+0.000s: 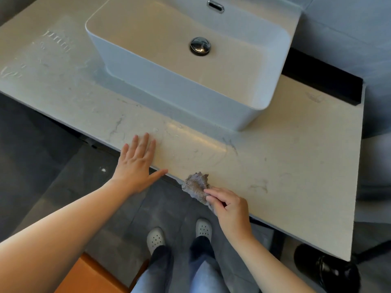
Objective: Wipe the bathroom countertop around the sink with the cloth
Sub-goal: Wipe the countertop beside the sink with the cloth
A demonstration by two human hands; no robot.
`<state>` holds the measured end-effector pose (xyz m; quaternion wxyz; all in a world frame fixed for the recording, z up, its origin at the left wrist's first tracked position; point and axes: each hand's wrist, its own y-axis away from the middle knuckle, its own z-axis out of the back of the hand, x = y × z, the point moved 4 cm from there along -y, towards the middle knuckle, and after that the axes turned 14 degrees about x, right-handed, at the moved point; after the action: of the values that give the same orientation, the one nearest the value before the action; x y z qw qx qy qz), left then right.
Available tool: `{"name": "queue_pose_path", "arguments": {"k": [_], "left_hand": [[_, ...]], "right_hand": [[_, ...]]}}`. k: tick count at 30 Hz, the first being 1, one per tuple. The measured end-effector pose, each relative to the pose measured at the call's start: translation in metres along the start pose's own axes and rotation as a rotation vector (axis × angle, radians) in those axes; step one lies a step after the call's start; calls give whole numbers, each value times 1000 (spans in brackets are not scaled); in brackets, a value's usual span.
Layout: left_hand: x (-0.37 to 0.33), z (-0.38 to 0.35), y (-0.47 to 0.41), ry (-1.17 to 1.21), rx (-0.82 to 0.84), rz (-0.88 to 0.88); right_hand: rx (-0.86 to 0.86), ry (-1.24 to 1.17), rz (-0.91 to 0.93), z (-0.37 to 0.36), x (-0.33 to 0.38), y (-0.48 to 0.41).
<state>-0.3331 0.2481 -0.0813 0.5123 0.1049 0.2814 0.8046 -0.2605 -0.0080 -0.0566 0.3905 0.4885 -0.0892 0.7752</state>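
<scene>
Two hands: your left hand [137, 163] and right hand [229, 205] both sit at the front edge of the countertop [285, 155], on the near side of the sink [179, 92].
Left state: spread flat, palm down on the stone, thumb lying out along the edge. It holds nothing.
Right state: curled into a pinch on the near end of the cloth [195, 186].
Cloth position: a small crumpled grey-brown wad right on the counter's front lip. Part of it seems to overhang, though you cannot tell how much.
Direction from your grip: the cloth runs forward and to the left of your right hand, toward your left thumb.
Long axis: roughly along the counter's edge, not toward the basin.
Nearer hand: the right, which touches it. The left is apart from it, further along the same edge.
Sink from cloth: behind it, with a bare strip of stone between.
Stage, as a judgement: wiping looks barely begun, since the wad is not spread under your palm.
Coming move: draw the cloth fully onto the stone and flatten your right hand over it. The open ground lies behind and to the right.
Obstacle: your left hand blocks a sweep leftward.
Risk: a light pinch at the lip could let the cloth slip to the floor [31, 134].
</scene>
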Motion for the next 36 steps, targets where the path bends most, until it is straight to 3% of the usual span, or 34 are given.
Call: {"name": "queue_pose_path", "arguments": {"k": [4, 8, 17, 24, 36], "left_hand": [[4, -6, -3, -36, 24, -13], [6, -6, -4, -31, 52, -20], [4, -10, -5, 8, 59, -12], [3, -13, -6, 8, 57, 5], [7, -11, -8, 43, 102, -58]], "right_hand": [[-71, -51, -6, 18, 16, -19], [-225, 168, 83, 49, 29, -75], [-221, 540, 155, 50, 13, -154], [-246, 379, 138, 38, 2, -153], [-95, 323, 198, -11, 19, -90]]}}
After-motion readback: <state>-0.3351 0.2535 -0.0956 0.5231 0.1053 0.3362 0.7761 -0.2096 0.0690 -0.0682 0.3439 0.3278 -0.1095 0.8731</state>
